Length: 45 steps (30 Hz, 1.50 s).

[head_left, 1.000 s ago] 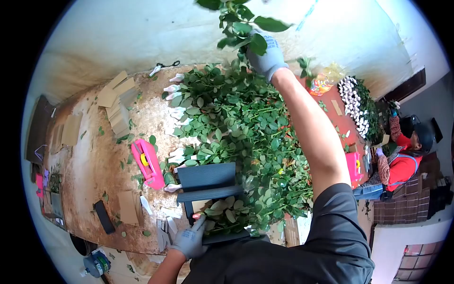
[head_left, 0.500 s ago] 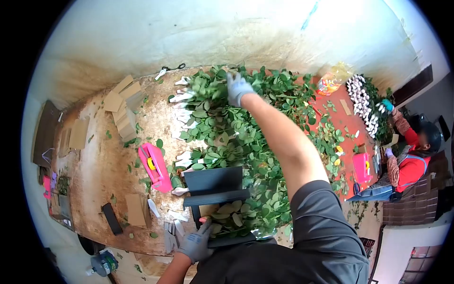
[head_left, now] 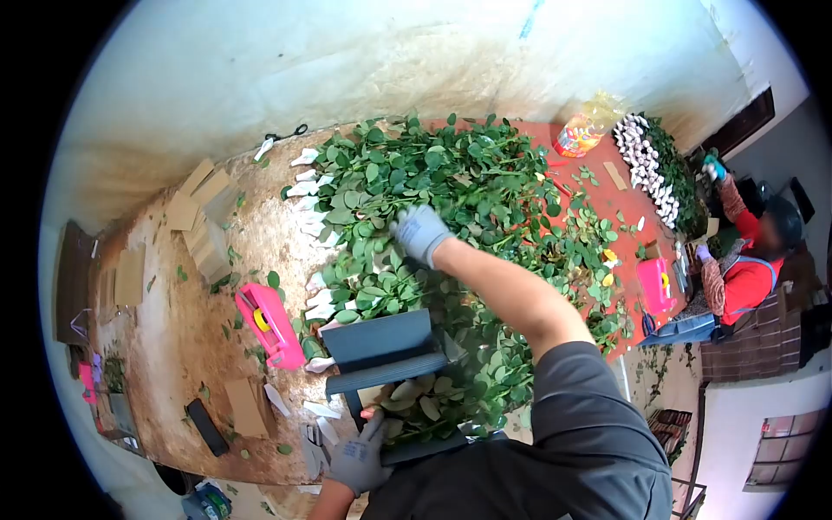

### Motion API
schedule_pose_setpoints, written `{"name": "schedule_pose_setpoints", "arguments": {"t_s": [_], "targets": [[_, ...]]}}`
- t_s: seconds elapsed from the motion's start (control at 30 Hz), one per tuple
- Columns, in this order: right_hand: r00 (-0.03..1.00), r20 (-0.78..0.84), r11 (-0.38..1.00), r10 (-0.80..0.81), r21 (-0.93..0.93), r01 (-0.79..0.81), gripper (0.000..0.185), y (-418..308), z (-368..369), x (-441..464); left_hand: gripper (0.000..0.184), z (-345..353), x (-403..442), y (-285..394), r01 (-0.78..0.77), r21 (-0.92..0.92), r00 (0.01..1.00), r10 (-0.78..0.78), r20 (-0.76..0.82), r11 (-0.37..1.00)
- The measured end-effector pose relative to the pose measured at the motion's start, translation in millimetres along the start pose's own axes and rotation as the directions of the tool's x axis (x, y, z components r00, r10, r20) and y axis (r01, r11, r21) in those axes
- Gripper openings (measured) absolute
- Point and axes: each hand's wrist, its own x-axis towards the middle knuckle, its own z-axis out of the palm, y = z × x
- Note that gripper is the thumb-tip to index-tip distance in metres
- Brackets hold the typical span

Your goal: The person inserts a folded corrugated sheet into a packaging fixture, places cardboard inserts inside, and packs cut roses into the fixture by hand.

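My right hand (head_left: pixel 422 236), in a grey glove, reaches over the leafy stems (head_left: pixel 451 182) with its fingers apart and nothing visible in them. White-wrapped flower heads (head_left: pixel 305 208) line the left end of these stems. Close to my body, my gloved left hand (head_left: pixel 360 458) is closed at the left edge of a dark stand (head_left: pixel 381 340). A small peach-coloured thing (head_left: pixel 371 413) shows at its fingertips; its kind is unclear. Leafy stems (head_left: pixel 425 407) lie in the stand, right of that hand.
A pink tape dispenser (head_left: pixel 276 329) stands left of the stand. Cardboard pieces (head_left: pixel 204 225), a black block (head_left: pixel 206 426) and scissors (head_left: pixel 286 136) lie on the table. At right, a co-worker in red (head_left: pixel 750 269) stands near another pink dispenser (head_left: pixel 656 286) and wrapped flowers (head_left: pixel 646 169).
My right hand has come down from the far side of the stems toward the middle, nearer the stand. My left hand stays by the stand. The camera view has shifted slightly.
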Motion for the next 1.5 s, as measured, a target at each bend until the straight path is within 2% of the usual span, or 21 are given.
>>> {"name": "schedule_pose_setpoints", "arguments": {"t_s": [0.1, 0.23, 0.3, 0.37, 0.43, 0.47, 0.5, 0.6, 0.67, 0.87, 0.97, 1.03, 1.07, 1.1, 1.17, 1.23, 1.27, 1.3, 1.37, 1.4, 1.5], "targets": [[0.953, -0.298, 0.994, -0.062, -0.105, 0.032, 0.016, 29.7, -61.6, -15.0, 0.083, 3.3, -2.0, -4.1, -0.018, -0.04, 0.999, 0.016, -0.032, 0.999], [0.862, -0.502, 0.997, -0.068, -0.067, 0.039, 0.021, 38.7, -158.7, -67.8, 0.085, 7.1, -2.7, -6.1, -0.034, -0.091, 0.999, 0.03, -0.044, 0.995], [0.822, -0.568, 0.999, -0.039, -0.005, 0.044, 0.021, 49.2, -169.3, -83.4, 0.084, 15.6, 2.1, -7.7, 0.027, -0.124, 1.0, -0.028, -0.007, 0.992], [0.902, -0.429, 0.998, 0.057, 0.029, -0.049, 0.022, 86.2, -142.5, -77.5, 0.08, 15.3, -2.8, -7.2, -0.014, -0.129, 0.998, 0.006, -0.063, 0.992], [0.892, -0.434, 0.923, 0.129, 0.382, 0.053, 0.019, 110.0, -120.9, -83.0, 0.079, 16.7, -2.1, -10.4, -0.042, -0.102, 0.998, 0.037, -0.051, 0.994], [0.854, -0.491, 0.895, 0.171, 0.441, 0.074, 0.016, 113.2, -120.0, -89.5, 0.079, 15.7, -0.5, -11.6, -0.042, -0.1, 0.997, 0.036, -0.067, 0.994], [0.781, -0.604, 0.903, 0.158, 0.408, 0.133, 0.016, 106.3, -129.3, -95.7, 0.081, 16.3, 0.4, -11.3, -0.044, -0.08, 0.997, 0.04, -0.063, 0.996], [0.751, -0.649, 0.925, 0.119, 0.347, 0.152, 0.015, 76.7, -167.0, -115.4, 0.083, 12.3, -4.9, -5.1, -0.018, -0.062, 0.999, 0.016, -0.031, 0.998], [0.728, -0.686, 0.918, -0.005, 0.285, 0.275, 0.015, 58.5, -184.1, -125.9, 0.073, 13.9, -5.4, -5.1, -0.012, -0.091, 0.998, 0.006, -0.066, 0.996], [0.87, -0.428, 0.959, -0.246, 0.021, 0.282, 0.023, -22.0, -200.8, -205.0, 0.076, 17.6, -7.6, -4.9, -0.034, -0.157, 0.991, 0.013, -0.133, 0.987], [0.972, -0.085, 0.97, -0.22, 0.082, 0.227, 0.025, -59.6, -170.4, -247.4, 0.076, 1.7, -8.7, 2.5, 0.047, -0.101, 0.999, -0.047, -0.004, 0.994], [0.972, 0.097, 0.96, -0.215, 0.202, 0.192, 0.025, -73.9, -137.2, -264.3, 0.078, 20.8, -1.6, -6.2, 0.046, -0.02, 0.996, -0.048, -0.077, 0.999], [0.954, 0.223, 0.961, -0.199, 0.235, 0.145, 0.023, -79.1, -116.7, -269.1, 0.072, 8.5, 3.6, -1.4, 0.126, 0.001, 0.987, -0.126, 0.098, 0.992], [0.951, 0.248, 0.952, -0.183, 0.287, 0.108, 0.021, -82.1, -90.2, -271.0, 0.066, -0.6, 3.8, 3.8, 0.199, 0.037, 0.942, -0.201, 0.27, 0.979], [0.949, 0.27, 0.944, -0.162, 0.324, 0.069, 0.022, -82.9, -45.1, -276.0, 0.064, 2.5, -2.9, 4.1, 0.192, 0.014, 0.962, -0.192, 0.192, 0.981], [0.959, 0.246, 0.961, -0.138, 0.268, 0.07, 0.021, -81.2, 5.5, -279.2, 0.065, 23.2, -3.8, -9.9, -0.037, -0.145, 0.993, 0.019, -0.12, 0.989], [0.968, 0.22, 0.976, -0.118, 0.208, 0.072, 0.021, -80.7, 17.7, -280.6, 0.065, 20.5, -3.1, -9.2, -0.041, -0.139, 0.993, 0.025, -0.115, 0.989], [0.969, 0.221, 0.976, -0.112, 0.21, 0.065, 0.021, -81.8, 15.6, -281.2, 0.067, 16.5, -3.2, -7.2, -0.016, -0.14, 0.996, 0.004, -0.085, 0.99], [0.96, 0.277, 0.999, 0.051, -0.019, -0.047, 0.024, -92.3, -8.8, -282.1, 0.068, 11.8, -4.7, -3.7, 0.008, -0.142, 0.999, -0.014, -0.042, 0.99], [0.966, 0.244, 0.996, 0.08, -0.042, -0.072, 0.026, -101.2, -35.2, -282.0, 0.069, 9.7, -4.6, -2.7, 0.022, -0.154, 0.999, -0.026, -0.025, 0.988], [0.971, 0.236, 0.995, 0.027, 0.083, -0.048, 0.029, -135.2, -92.8, -270.0, 0.075, 18.0, -2.4, -6.4, 0.022, -0.136, 0.999, -0.026, -0.03, 0.991]]}}
